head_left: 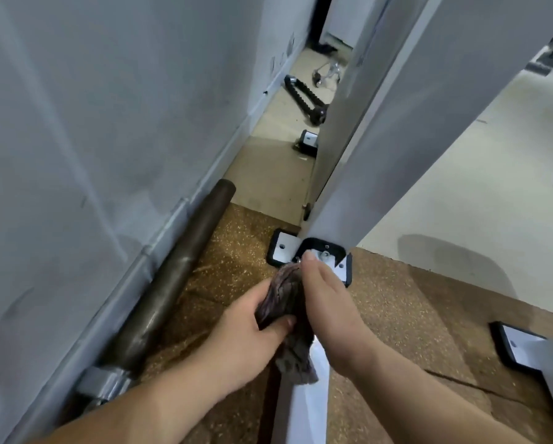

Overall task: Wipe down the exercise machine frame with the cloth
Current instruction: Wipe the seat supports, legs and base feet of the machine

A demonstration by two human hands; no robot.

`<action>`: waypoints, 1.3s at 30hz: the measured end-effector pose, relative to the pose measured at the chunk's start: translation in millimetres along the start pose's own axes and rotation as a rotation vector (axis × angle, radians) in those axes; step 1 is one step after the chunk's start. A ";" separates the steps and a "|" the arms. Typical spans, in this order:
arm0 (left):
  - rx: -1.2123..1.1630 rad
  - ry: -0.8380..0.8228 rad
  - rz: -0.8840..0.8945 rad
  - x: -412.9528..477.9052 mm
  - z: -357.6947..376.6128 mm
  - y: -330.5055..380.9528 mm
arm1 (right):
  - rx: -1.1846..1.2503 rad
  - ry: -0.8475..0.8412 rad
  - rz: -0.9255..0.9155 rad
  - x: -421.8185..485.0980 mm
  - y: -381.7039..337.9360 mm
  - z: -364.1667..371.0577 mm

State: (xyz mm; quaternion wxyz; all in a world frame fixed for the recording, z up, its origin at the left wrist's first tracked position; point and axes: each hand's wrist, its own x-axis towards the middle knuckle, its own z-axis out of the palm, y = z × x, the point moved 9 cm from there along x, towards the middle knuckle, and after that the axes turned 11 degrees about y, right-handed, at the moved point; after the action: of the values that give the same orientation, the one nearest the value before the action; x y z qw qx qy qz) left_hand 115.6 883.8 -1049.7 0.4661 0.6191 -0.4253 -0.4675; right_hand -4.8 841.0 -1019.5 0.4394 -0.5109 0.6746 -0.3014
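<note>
pipe (169, 283) lies along the floor's left edge by the wall. my left hand (244, 330) clutches the cloth (284, 299), bunched on the white frame rail (307, 418). my right hand (328, 302) presses it flat-fingered, tips at the base plate (340, 267). the rail's long axis runs straight ahead to that plate, so i judge the wipe goes forward.

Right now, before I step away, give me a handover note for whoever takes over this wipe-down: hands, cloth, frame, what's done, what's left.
Left hand grips the cloth, bunched on the white floor bar.
Right hand: fingers straight beside the cloth, tips at the bolted base plate.
Done: cannot tell how much is already clean; the cloth sits at the foot of the upright post.
Left: probably base plate, post and the other foot plate on the right.
</note>
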 end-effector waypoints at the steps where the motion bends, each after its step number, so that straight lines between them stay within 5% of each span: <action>1: 0.017 0.031 0.012 6.5 -3.1 -1.0 | -0.017 0.032 -0.036 4.9 -5.9 -2.0; 7: 0.236 0.331 -0.054 72.3 -44.8 -25.6 | -0.642 0.310 -0.525 50.2 -8.0 -13.5; 12: 0.425 0.204 0.245 147.1 -21.0 -1.1 | -0.631 0.449 -0.489 62.0 37.6 -2.9; 17: 0.950 -0.302 0.234 179.6 38.6 -45.6 | -0.537 0.445 -0.322 64.3 51.2 -10.3; 20: 1.187 -0.244 0.393 191.8 35.8 -41.1 | -0.575 0.471 -0.368 66.3 49.9 -10.5; 32: 0.884 -0.134 0.823 157.6 46.6 -58.6 | -0.621 0.600 -0.572 59.0 47.9 -5.8; 36: 1.025 -0.277 0.694 193.9 55.4 -59.7 | -0.632 0.619 -0.562 59.5 48.0 -7.7; 39: 1.024 -0.216 0.641 214.9 70.6 -50.0 | -0.657 0.610 -0.546 60.1 49.3 -6.7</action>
State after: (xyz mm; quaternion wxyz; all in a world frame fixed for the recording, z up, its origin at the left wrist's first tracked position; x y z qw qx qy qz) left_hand 94.4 674.5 -1146.7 0.1812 0.5546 -0.8059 -0.1005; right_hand -37.3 798.0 -1075.9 -0.0552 -0.6679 0.6733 -0.3124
